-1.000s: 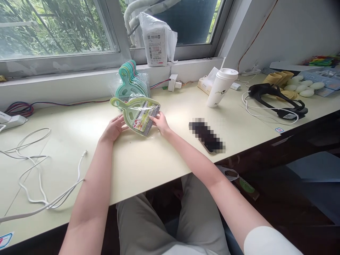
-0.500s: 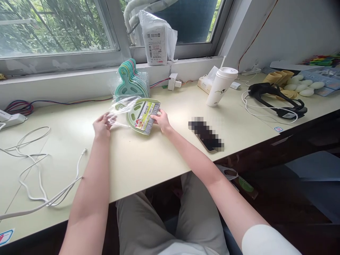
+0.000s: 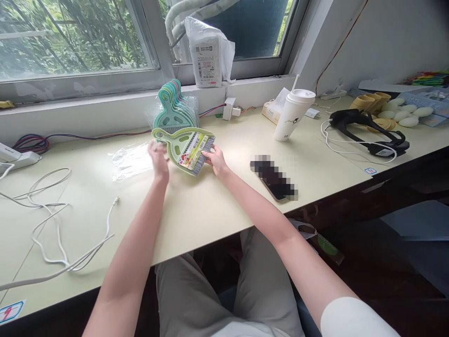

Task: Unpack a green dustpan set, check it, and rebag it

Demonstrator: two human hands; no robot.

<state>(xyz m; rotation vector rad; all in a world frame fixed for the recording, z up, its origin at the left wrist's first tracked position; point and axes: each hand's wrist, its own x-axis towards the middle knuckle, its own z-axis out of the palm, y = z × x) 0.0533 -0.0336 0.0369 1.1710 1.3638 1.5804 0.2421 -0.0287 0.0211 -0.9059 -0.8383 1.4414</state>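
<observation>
A light green mini dustpan and brush set with a printed label rests tilted on the cream desk. My right hand grips its bristle end. My left hand is just left of the pan, below its handle, slightly blurred, with nothing in its fingers. A clear plastic bag lies flat and empty on the desk to the left of that hand. Behind the set, a stack of similar teal and green sets in bags leans against the window ledge.
A phone lies right of my right hand. A white lidded cup with a straw, a tissue pack and black headgear with cable lie further right. White cables sprawl on the left. A white package stands on the sill.
My left hand pulled the clear bag off the set to the left, dropped it on the desk, and came back beside the pan. My right hand kept its hold.
</observation>
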